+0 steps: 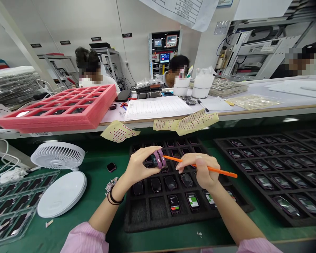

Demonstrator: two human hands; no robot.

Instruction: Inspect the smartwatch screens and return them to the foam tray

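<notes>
My left hand (pixel 140 163) pinches two purple smartwatch bodies (pixel 159 159), held side by side on edge between thumb and fingers. My right hand (pixel 202 170) is closed around a thin orange stick (pixel 225 173), whose pointed tip is at or very near the side of the watches; contact cannot be told for certain. Below both hands lies a black foam tray (pixel 158 225) with rows of watch bodies in its pockets. Several watches in its front row have lit screens, such as this lit watch (pixel 173 203). Two front-left pockets hold nothing.
Another foam tray (pixel 276 216) of watches lies right. On the left are a white fan (pixel 61 195), a clear plastic tray (pixel 23 228) and a single watch (pixel 111 167). A shelf ahead carries a pink foam tray (pixel 94 119) and papers (pixel 158 107). Other people sit beyond.
</notes>
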